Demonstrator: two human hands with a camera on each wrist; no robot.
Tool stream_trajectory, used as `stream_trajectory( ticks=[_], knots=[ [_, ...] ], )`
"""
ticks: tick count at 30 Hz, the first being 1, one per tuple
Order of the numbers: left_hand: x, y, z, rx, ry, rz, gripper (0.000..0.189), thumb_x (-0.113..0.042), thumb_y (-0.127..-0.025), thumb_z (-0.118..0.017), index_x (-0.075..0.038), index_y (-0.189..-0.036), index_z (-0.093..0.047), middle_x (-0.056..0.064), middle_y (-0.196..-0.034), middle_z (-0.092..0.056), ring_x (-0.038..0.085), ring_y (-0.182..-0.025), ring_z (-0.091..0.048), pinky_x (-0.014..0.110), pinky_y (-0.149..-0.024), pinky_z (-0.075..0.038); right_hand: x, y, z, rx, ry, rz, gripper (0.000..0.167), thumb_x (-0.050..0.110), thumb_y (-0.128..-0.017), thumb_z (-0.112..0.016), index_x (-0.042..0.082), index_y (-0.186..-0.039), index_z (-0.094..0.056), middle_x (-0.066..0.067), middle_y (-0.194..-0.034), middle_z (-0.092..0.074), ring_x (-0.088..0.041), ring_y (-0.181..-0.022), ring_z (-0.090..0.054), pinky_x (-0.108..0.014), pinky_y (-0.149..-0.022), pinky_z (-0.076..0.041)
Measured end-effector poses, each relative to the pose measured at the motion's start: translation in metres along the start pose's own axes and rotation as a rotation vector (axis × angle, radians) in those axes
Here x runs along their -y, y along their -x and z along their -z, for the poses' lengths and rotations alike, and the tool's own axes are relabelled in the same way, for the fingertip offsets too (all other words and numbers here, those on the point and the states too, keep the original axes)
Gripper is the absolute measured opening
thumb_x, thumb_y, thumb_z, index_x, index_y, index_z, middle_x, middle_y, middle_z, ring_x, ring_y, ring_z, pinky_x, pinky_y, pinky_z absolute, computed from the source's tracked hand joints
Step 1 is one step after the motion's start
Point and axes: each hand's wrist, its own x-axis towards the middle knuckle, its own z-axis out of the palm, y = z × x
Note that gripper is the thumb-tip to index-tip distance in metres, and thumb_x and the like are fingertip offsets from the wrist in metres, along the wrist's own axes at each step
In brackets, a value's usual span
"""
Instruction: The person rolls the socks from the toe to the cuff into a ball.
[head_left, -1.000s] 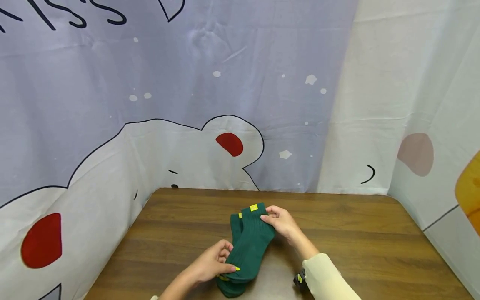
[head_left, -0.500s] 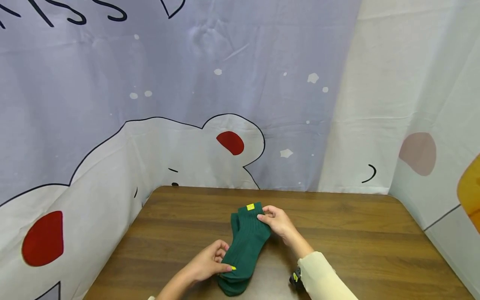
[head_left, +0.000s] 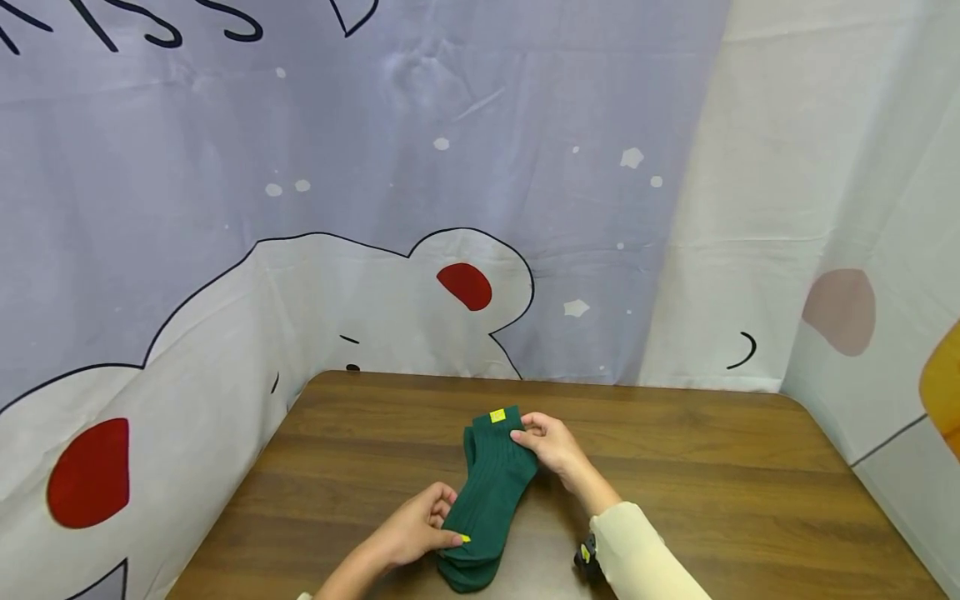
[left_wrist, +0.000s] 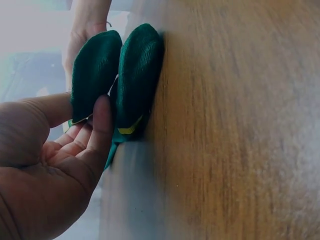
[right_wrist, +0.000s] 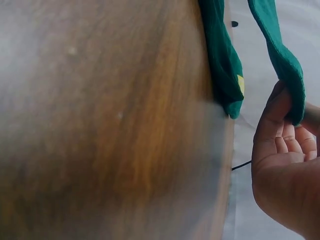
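Two dark green ribbed socks lie one over the other in the head view. The upper sock (head_left: 491, 492) has a yellow tag near its cuff and is lifted off the lower sock (head_left: 468, 575). My left hand (head_left: 416, 525) pinches the upper sock's toe end between thumb and fingers. At the cuff end, my right hand (head_left: 555, 450) pinches that same sock by its edge. In the left wrist view, the lower sock (left_wrist: 140, 75) rests on the table with a yellow patch showing. The right wrist view has a gap between the held sock (right_wrist: 285, 60) and the lower one (right_wrist: 222, 60).
The brown wood-grain table (head_left: 712, 475) extends around the socks. Behind and beside it hangs a printed cloth (head_left: 360, 292) with cartoon shapes. A small black device (head_left: 587, 557) sits at the right wrist by the cream sleeve (head_left: 645, 554).
The upper sock and my right hand have shifted slightly left, so the upper sock now covers more of the lower one, including its yellow tag. Both hands keep their pinch.
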Motion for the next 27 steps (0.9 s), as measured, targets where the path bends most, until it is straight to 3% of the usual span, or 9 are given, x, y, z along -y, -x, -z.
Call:
stream_trajectory(
  ticks=[11, 20, 27],
  knots=[
    [0.001, 0.003, 0.001, -0.016, -0.097, -0.012, 0.047, -0.007, -0.083, -0.083, -0.003, -0.117, -0.051, 0.004, -0.09, -0.061, 0.009, -0.07, -0.053, 0.02, -0.059, -0.041, 0.002, -0.001, -0.005, 0.021, -0.008, -0.014, 0.024, 0.015, -0.094, -0.072, 0.0, -0.111, -0.064, -0.004, -0.088, -0.071, -0.012, -0.073, -0.063, -0.027, -0.066, -0.051],
    [0.0, 0.004, 0.001, -0.035, -0.251, -0.036, 0.048, -0.013, -0.082, -0.085, -0.006, -0.115, -0.052, 0.001, -0.091, -0.054, 0.008, -0.073, -0.049, 0.021, -0.062, -0.04, -0.001, -0.005, -0.009, 0.041, -0.003, -0.048, 0.023, 0.015, -0.094, -0.072, 0.002, -0.112, -0.063, 0.001, -0.082, -0.067, -0.01, -0.067, -0.059, -0.026, -0.06, -0.048],
    [-0.001, 0.005, -0.002, -0.029, -0.326, -0.048, 0.048, -0.014, -0.08, -0.086, -0.009, -0.114, -0.052, -0.001, -0.089, -0.049, 0.007, -0.076, -0.047, 0.022, -0.066, -0.041, -0.004, -0.006, -0.011, 0.055, 0.035, -0.045, 0.027, 0.016, -0.094, -0.072, 0.001, -0.115, -0.063, 0.0, -0.086, -0.067, -0.012, -0.071, -0.059, -0.027, -0.063, -0.048]
  ],
)
